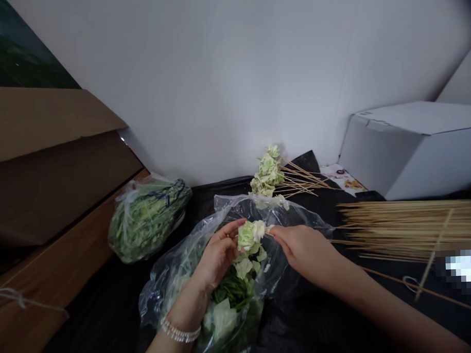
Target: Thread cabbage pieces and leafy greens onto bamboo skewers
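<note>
Folded pale green cabbage leaves (250, 237) are bunched on a thin bamboo skewer (269, 233). My left hand (217, 254) supports the leaves from the left, its fingers curled against them. My right hand (305, 250) is closed around the skewer just right of the leaves; most of the stick is hidden by the hand. Below both hands lies an opened clear plastic bag (164, 279), holding loose cabbage leaves (225, 318) and dark green stalks (232, 291).
Filled cabbage skewers (268, 173) are piled by the wall. Many bare skewers (407, 219) lie at right, before a white box (389, 155). A tied bag of greens (144, 221) sits at left, near a cardboard box (53, 177). Black sheeting (287, 319) covers the surface.
</note>
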Demonstrator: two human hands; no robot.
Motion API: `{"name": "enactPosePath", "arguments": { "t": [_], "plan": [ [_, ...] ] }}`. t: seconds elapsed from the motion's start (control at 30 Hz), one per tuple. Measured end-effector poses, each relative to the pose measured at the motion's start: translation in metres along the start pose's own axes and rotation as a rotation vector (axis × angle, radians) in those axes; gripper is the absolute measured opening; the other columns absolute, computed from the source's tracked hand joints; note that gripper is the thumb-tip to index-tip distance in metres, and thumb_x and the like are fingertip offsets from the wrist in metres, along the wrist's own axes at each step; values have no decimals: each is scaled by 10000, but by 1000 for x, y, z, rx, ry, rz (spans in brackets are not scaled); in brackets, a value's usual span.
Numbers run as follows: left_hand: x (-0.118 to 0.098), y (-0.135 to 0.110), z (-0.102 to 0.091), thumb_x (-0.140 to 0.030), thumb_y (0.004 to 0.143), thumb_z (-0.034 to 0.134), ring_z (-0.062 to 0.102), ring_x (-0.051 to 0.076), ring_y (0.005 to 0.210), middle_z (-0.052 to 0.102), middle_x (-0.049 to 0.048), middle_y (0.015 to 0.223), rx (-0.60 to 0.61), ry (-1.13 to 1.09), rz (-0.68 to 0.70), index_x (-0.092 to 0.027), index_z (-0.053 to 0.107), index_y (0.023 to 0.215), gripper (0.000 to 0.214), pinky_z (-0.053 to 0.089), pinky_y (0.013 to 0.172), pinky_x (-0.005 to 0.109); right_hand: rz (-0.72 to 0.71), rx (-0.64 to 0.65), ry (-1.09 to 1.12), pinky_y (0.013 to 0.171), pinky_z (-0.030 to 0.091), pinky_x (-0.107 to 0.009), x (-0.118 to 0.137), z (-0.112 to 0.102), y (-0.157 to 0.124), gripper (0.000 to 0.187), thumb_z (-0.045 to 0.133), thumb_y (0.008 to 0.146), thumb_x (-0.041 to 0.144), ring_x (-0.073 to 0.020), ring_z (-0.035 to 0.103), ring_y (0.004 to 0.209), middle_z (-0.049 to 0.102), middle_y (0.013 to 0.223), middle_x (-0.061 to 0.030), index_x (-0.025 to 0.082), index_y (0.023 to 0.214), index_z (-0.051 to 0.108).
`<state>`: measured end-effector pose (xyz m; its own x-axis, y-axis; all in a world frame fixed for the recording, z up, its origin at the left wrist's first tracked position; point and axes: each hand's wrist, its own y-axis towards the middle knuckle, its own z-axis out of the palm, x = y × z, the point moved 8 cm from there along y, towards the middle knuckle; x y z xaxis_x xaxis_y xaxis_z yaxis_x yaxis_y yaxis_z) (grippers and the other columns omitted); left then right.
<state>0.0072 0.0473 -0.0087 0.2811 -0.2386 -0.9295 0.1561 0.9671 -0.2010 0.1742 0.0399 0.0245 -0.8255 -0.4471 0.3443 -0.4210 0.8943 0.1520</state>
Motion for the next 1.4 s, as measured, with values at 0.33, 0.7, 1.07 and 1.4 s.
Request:
{"name": "enactPosePath", "arguments": {
  "t": [0.33, 0.7, 1.07, 1.4],
  "plan": [
    [-3, 1, -3, -289, 679, 828, 660, 164, 848, 714, 54, 1004, -37, 226, 99, -180, 661, 1094, 460, 513, 800, 278, 17, 21, -16, 544, 177, -297, 1, 0, -1, 241, 391, 957, 195, -173, 617, 669, 712, 789, -57, 219, 965, 631],
    [-6, 0, -8, -261, 658, 824, 618, 137, 785, 647, -5, 861, -84, 65, 85, -181, 641, 818, 256, 572, 750, 305, 20, 51, 112, 579, 246, -268, 2, -4, -1, 265, 403, 970, 212, -168, 633, 735, 723, 834, -45, 236, 1028, 660],
    [-11, -1, -7, -248, 744, 681, 652, 219, 936, 709, 83, 1016, -55, -73, 93, -174, 697, 995, 262, 541, 807, 331, -55, 82, 85, 572, 235, -270, 18, 5, -4, 231, 441, 920, 148, -135, 609, 678, 728, 816, -28, 221, 914, 660],
    [-14, 0, -4, -105, 669, 686, 644, 168, 887, 691, 41, 1054, -38, 132, 210, -221, 634, 1136, 484, 496, 822, 285, -40, 32, 76, 578, 264, -277, 16, -4, -7, 261, 414, 952, 192, -172, 635, 724, 720, 837, -39, 227, 1043, 656]
  ]
}}
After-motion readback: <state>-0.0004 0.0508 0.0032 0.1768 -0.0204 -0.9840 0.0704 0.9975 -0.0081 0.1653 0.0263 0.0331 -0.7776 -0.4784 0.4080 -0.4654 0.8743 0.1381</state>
